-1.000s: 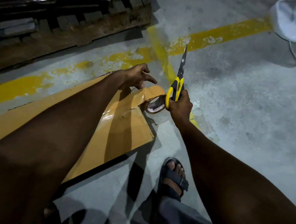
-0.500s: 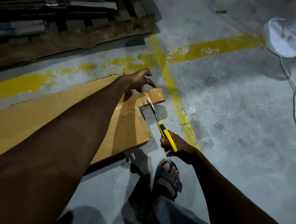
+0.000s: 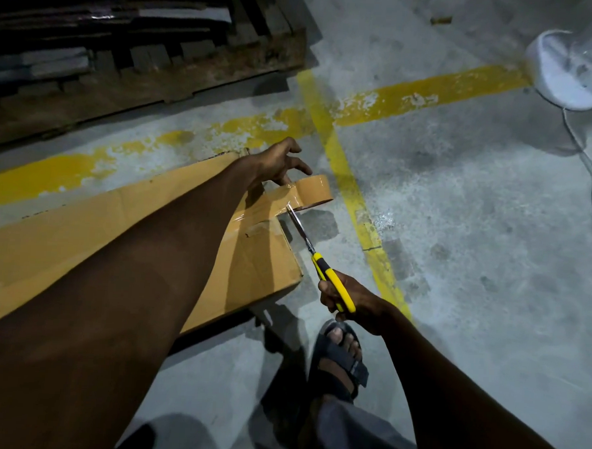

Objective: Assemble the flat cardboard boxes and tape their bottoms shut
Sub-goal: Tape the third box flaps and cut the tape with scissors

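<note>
The cardboard box lies flat on the floor, left of the middle; its near corner points at the person's foot in a dark sandal. A shiny strip of tape runs across the box top and off its right edge to the tape roll, which sits just past that edge. Grey floor spreads wide on the right of the box; a yellow line runs close by the roll. A wooden pallet sits behind the box; a white fan base and its cord are far off to the right. The left hand holds the roll with bent fingers. The right hand grips the yellow handles of the scissors; the blade tips touch the tape between box and roll.
</note>
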`<state>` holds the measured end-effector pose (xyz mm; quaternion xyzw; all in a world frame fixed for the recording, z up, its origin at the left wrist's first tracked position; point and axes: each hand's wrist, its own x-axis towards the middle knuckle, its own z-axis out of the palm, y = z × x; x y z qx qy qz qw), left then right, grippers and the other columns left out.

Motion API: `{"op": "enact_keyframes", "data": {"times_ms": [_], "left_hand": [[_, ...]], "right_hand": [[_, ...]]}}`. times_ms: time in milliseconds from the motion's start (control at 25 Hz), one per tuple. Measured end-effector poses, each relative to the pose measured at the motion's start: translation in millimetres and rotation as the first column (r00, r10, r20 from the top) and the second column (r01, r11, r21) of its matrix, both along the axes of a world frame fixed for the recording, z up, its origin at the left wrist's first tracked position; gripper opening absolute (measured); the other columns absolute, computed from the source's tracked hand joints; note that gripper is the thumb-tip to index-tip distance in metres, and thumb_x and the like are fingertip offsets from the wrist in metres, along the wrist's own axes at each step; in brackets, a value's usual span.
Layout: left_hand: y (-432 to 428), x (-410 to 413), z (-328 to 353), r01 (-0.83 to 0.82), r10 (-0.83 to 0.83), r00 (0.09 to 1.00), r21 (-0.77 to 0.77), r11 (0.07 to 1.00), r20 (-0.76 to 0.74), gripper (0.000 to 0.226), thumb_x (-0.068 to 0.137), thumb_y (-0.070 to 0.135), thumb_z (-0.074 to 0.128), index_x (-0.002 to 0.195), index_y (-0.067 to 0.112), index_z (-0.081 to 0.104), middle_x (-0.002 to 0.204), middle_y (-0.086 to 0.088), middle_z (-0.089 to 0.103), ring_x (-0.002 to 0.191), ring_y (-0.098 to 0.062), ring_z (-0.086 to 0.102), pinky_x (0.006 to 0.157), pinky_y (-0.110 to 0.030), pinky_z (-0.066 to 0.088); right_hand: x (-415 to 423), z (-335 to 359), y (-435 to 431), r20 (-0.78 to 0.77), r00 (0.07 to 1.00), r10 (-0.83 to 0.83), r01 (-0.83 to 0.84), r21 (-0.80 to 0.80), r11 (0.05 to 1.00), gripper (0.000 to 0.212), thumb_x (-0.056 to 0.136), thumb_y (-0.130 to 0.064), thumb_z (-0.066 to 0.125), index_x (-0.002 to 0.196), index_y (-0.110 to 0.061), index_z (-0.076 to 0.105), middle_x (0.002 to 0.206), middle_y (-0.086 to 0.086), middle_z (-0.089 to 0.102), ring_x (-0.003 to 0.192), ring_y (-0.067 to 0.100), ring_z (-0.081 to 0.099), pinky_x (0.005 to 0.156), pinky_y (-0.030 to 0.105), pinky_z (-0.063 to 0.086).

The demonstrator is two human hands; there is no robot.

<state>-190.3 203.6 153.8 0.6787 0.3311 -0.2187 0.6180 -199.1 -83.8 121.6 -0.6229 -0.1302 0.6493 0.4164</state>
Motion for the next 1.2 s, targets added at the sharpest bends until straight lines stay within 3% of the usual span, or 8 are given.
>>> {"op": "enact_keyframes", "data": {"times_ms": [280, 480, 640, 800, 920, 1000, 1120, 1200], "left_hand": [[-5.2, -0.1, 5.3, -0.052, 0.053, 0.997, -0.013, 0.999, 0.061, 0.059, 0.1, 0.032, 0.011, 0.134, -0.004, 0.044, 0.104, -0.011, 0.066, 0.043, -0.014, 0.045, 0.057, -0.021, 0.04], [-6.6, -1.5, 2.9, -0.067, 0.067, 0.994, -0.003, 0.998, 0.081, 0.059, 0.1, 0.032, 0.013, 0.132, -0.003, 0.049, 0.116, -0.014, 0.064, 0.05, -0.016, 0.043, 0.06, -0.022, 0.04], [-7.0, -1.3, 6.8, -0.067, 0.066, 0.994, 0.003, 0.998, 0.085, 0.059, 0.1, 0.03, 0.013, 0.135, -0.004, 0.047, 0.119, -0.014, 0.06, 0.048, -0.014, 0.047, 0.049, -0.014, 0.041], [-10.0, -1.9, 10.1, -0.084, 0.083, 0.994, 0.0, 0.996, 0.071, 0.057, 0.101, 0.028, 0.013, 0.137, -0.005, 0.042, 0.092, -0.01, 0.057, 0.041, -0.012, 0.048, 0.044, -0.012, 0.039], [-7.0, -0.4, 3.4, -0.066, 0.067, 0.995, -0.014, 0.998, 0.08, 0.056, 0.1, 0.03, 0.014, 0.142, -0.002, 0.034, 0.113, -0.008, 0.061, 0.052, -0.019, 0.05, 0.047, -0.011, 0.042], [-5.1, 0.7, 0.8, -0.067, 0.068, 0.995, -0.015, 0.998, 0.074, 0.057, 0.101, 0.029, 0.013, 0.143, -0.002, 0.032, 0.11, -0.009, 0.063, 0.06, -0.023, 0.048, 0.047, -0.009, 0.042], [-7.1, 0.3, 4.7, -0.065, 0.066, 0.994, -0.011, 0.998, 0.086, 0.057, 0.101, 0.029, 0.012, 0.142, -0.003, 0.034, 0.128, -0.015, 0.056, 0.059, -0.023, 0.047, 0.048, -0.008, 0.042], [-7.8, -0.7, 7.0, -0.058, 0.058, 0.996, 0.001, 0.998, 0.073, 0.057, 0.101, 0.028, 0.011, 0.141, -0.003, 0.037, 0.114, -0.016, 0.055, 0.063, -0.024, 0.046, 0.046, -0.007, 0.041]], "right_hand": [[-1.5, -3.8, -4.7, 0.007, 0.999, -0.043, 0.043, -0.002, 0.999, 0.04, 0.078, -0.037, 0.061, 0.098, -0.008, 0.04, 0.068, 0.0, 0.038, 0.053, 0.007, 0.04, 0.044, 0.013, 0.033], [-1.3, -7.7, 4.2, 0.059, 0.998, -0.027, 0.027, 0.008, 1.0, 0.049, 0.073, -0.047, 0.066, 0.094, -0.009, 0.043, 0.068, 0.003, 0.038, 0.055, 0.008, 0.04, 0.046, 0.017, 0.028], [5.3, -16.4, 26.8, 0.124, 0.992, 0.011, -0.009, -0.013, 1.0, 0.059, 0.063, -0.068, 0.067, 0.094, -0.02, 0.05, 0.067, 0.001, 0.043, 0.061, 0.014, 0.037, 0.051, 0.027, 0.02], [8.4, -22.0, 38.8, 0.131, 0.991, -0.001, 0.005, -0.029, 1.0, 0.065, 0.068, -0.07, 0.067, 0.11, -0.022, 0.056, 0.06, -0.007, 0.04, 0.059, 0.013, 0.032, 0.049, 0.023, 0.021], [6.5, -27.0, 34.8, 0.113, 0.993, -0.021, 0.024, -0.03, 0.999, 0.061, 0.069, -0.07, 0.066, 0.106, -0.022, 0.055, 0.057, -0.01, 0.037, 0.057, 0.012, 0.028, 0.047, 0.023, 0.019], [4.7, -28.3, 32.9, 0.108, 0.994, -0.024, 0.027, -0.021, 0.999, 0.062, 0.064, -0.074, 0.068, 0.096, -0.024, 0.052, 0.058, -0.009, 0.037, 0.057, 0.012, 0.029, 0.048, 0.024, 0.018], [5.2, -28.9, 32.7, 0.116, 0.993, -0.014, 0.015, -0.011, 1.0, 0.081, 0.055, -0.083, 0.07, 0.105, -0.022, 0.053, 0.062, -0.006, 0.039, 0.059, 0.012, 0.03, 0.048, 0.024, 0.018], [6.5, -28.9, 32.5, 0.121, 0.993, -0.001, 0.003, -0.021, 1.0, 0.083, 0.059, -0.08, 0.069, 0.113, -0.019, 0.055, 0.063, -0.006, 0.039, 0.06, 0.012, 0.03, 0.05, 0.025, 0.017]]}}
